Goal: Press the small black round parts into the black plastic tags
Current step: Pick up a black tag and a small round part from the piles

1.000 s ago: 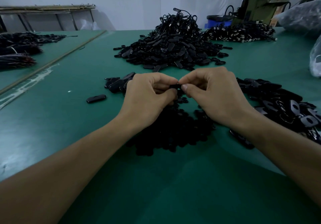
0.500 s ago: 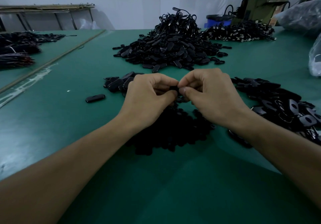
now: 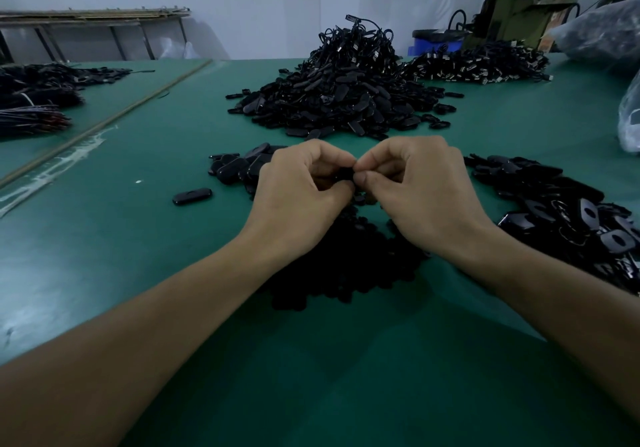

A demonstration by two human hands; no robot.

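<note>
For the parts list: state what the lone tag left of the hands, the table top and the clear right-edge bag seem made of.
Lone tag: likely moulded plastic, black, semi-gloss; light glints on its rounded rim. Table top: green mat, perhaps rubber or vinyl, matte; dull reflections, pale scuffs. Bag: thin clear plastic film; crinkles and bright highlights.

A pale bare wall (image 3: 259,3) stands behind the green table (image 3: 104,256). At the left is a metal-frame bench (image 3: 93,18) (boards on top), and at the far right an olive machine (image 3: 519,13). The light is dim.
</note>
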